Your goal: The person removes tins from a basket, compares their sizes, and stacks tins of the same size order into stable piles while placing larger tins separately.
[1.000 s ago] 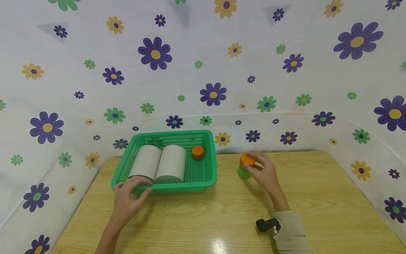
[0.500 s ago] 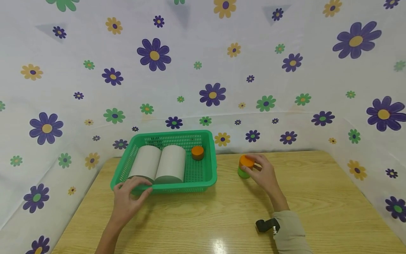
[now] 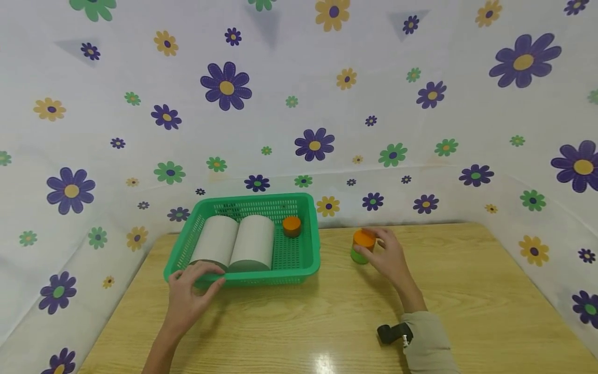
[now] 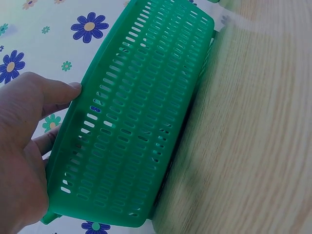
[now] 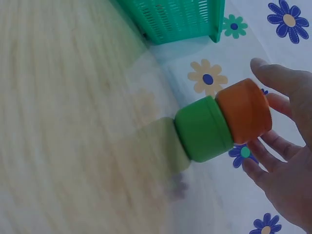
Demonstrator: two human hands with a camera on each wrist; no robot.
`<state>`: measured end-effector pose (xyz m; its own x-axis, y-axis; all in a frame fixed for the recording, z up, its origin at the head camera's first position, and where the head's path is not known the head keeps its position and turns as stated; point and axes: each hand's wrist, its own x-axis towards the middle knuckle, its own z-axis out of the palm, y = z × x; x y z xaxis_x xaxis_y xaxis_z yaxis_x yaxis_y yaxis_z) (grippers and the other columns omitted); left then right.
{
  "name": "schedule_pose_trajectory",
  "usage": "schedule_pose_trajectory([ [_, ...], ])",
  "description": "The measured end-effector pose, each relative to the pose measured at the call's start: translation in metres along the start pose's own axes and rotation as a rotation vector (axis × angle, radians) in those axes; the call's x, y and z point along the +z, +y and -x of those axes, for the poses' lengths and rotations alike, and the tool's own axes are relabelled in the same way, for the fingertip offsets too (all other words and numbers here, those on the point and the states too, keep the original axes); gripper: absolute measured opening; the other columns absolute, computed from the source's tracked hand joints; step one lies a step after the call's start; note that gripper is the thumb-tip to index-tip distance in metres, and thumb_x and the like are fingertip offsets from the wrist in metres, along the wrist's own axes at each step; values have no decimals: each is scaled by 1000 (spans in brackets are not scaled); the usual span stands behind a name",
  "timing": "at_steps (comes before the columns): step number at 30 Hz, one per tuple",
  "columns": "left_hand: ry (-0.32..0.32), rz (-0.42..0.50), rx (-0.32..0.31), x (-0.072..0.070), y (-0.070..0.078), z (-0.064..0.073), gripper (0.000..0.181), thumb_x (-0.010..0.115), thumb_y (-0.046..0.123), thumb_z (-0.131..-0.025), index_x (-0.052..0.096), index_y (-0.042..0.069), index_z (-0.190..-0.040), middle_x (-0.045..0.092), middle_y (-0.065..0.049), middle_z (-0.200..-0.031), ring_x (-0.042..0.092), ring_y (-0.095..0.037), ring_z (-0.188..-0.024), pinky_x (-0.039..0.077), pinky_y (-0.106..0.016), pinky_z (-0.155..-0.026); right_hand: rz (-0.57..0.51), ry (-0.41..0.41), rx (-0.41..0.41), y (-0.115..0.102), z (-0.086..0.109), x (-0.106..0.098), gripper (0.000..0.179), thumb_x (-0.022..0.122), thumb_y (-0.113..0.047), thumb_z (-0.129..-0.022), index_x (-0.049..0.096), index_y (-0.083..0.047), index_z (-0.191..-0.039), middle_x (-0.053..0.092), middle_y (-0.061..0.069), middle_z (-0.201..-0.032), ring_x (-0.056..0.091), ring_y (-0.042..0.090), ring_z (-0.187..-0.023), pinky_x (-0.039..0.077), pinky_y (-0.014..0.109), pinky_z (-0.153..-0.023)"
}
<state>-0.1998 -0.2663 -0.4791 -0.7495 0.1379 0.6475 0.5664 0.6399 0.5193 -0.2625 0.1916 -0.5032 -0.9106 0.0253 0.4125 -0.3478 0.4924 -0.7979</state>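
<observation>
Nearest, a beige sleeve [image 3: 427, 337] is covering part of the right arm [image 3: 411, 295], and a black device [image 3: 394, 332] is jutting from its cuff above the wooden table [image 3: 303, 327]. The left hand [image 3: 189, 296] is gripping the near rim of the green basket [image 3: 271, 278], thumb outside, fingers reaching over. The right hand [image 3: 390, 257] is curving loosely about the orange block [image 5: 243, 111], its grasp slack; the thumb is standing apart, and whether the fingertips are touching cannot be told. That block is sitting atop the green block [image 5: 204, 129], which is resting on the table, right of the basket. Inside the basket, two white cylinders [image 3: 252, 241] are lying side by side; a second orange block [image 3: 291, 227] is standing near the far right corner. Farthest, a flower-printed cloth [image 3: 261, 119] is hanging.
</observation>
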Motion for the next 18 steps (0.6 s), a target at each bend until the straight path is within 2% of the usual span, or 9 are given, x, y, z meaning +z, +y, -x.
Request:
schedule_pose_trajectory([
  [4, -1, 0, -3, -2, 0, 1, 30, 85, 4, -81, 73, 25, -99, 72, 10, -98, 60, -14, -97, 22, -52, -89, -10, 74, -72, -11, -2, -3, 41, 82, -11, -88, 68, -3, -126, 59, 17, -128, 53, 36, -122, 39, 61, -105],
  [9, 5, 1, 3, -3, -1, 2, 30, 85, 3, -80, 73, 23, -99, 72, 9, -98, 60, -13, -97, 22, -50, -88, -64, 143, -173, -28, -8, -7, 32, 80, -5, -89, 72, -7, -120, 64, 12, -125, 57, 30, -118, 38, 52, -106],
  [15, 6, -5, 17, -2, -1, 2, 28, 84, 4, -81, 73, 21, -100, 73, 8, -99, 59, -15, -98, 21, -50, -89, -35, 98, -241, -47, -9, -7, 31, 77, -2, -91, 72, -6, -121, 68, 8, -121, 60, 26, -113, 40, 26, -105],
  [18, 2, -1, 18, -1, -1, 2, 26, 84, 5, -81, 73, 20, -100, 73, 7, -99, 60, -16, -98, 21, -51, -89, -31, 58, -260, -55, -8, -2, 31, 76, -2, -91, 71, -4, -122, 68, 7, -122, 61, 26, -115, 37, 19, -104],
])
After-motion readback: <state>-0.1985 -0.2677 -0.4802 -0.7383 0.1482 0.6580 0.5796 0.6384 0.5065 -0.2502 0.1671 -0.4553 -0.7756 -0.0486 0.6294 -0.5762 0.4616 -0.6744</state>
